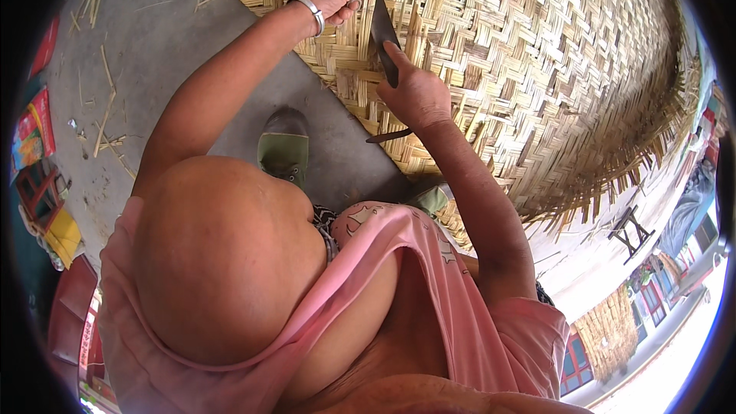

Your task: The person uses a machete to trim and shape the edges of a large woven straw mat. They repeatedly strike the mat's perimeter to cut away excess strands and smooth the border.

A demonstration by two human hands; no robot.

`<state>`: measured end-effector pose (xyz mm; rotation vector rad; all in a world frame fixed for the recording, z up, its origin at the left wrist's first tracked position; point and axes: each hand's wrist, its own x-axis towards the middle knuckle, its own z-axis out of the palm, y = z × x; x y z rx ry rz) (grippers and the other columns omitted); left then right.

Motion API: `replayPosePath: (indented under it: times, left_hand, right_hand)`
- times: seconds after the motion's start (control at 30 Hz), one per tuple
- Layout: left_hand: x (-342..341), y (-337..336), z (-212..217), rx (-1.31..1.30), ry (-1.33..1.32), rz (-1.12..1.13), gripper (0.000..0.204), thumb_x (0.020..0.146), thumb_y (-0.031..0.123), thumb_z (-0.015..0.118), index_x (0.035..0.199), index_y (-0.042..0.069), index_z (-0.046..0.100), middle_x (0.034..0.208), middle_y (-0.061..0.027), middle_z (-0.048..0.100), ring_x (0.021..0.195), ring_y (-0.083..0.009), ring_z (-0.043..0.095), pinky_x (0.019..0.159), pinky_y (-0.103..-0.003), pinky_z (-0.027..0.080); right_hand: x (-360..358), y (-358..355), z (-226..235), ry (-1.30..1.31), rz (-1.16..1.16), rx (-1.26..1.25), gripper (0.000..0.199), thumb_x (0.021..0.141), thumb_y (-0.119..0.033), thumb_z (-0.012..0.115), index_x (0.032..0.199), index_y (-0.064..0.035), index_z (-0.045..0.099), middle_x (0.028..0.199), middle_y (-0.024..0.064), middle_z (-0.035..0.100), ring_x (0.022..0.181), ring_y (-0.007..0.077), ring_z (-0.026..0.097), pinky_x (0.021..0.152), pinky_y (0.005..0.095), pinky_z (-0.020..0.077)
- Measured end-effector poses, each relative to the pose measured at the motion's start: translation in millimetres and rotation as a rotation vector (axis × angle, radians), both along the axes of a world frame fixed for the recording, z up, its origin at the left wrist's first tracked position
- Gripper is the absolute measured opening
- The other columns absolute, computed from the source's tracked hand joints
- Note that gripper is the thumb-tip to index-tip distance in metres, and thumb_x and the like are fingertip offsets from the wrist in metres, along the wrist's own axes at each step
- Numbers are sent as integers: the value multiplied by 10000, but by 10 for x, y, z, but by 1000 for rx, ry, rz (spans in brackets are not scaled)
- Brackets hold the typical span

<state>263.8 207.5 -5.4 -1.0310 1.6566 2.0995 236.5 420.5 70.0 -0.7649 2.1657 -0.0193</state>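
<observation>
A large woven mat (521,69) of flat, straw-coloured strips spreads before me, its near-left edge running diagonally over the floor. My right hand (420,96) is closed round a dark-bladed knife (382,27), one finger laid along the blade. A dark, narrow end (389,136) sticks out below that hand, over the mat's edge. The blade points away from me, its tip beside my left hand (334,0). There the index finger reaches toward the tip and the other fingers are curled in; anything between them is too small to make out. A metal bangle (308,14) circles my left wrist.
Grey concrete floor (184,23) lies to the left, with loose strips (107,100) scattered on it. My shoe (284,146) stands close to the mat's edge. The mat's right side curves up to a ragged fringe (598,192). Colourful packets (34,134) sit at the far left.
</observation>
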Motion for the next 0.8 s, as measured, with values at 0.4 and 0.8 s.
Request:
replayPosePath:
  times: [0.4,0.8]
  left_hand:
    - [99,193,71,206,-266,172,252,812,284,771,785,101,600,545,66,424,379,-35,346,341,-201,245]
    - [36,244,96,-251,-194,70,393,835,399,745,870,16,662,546,10,488,385,-63,397,344,-229,290]
  right_hand:
    - [12,23,-45,24,-14,-41,708,804,-374,653,1451,-278,382,892,106,710,830,292,696,755,434,563]
    - [7,-25,32,29,51,12,637,853,-335,569,1455,-275,369,915,134,712,851,296,702,760,461,551]
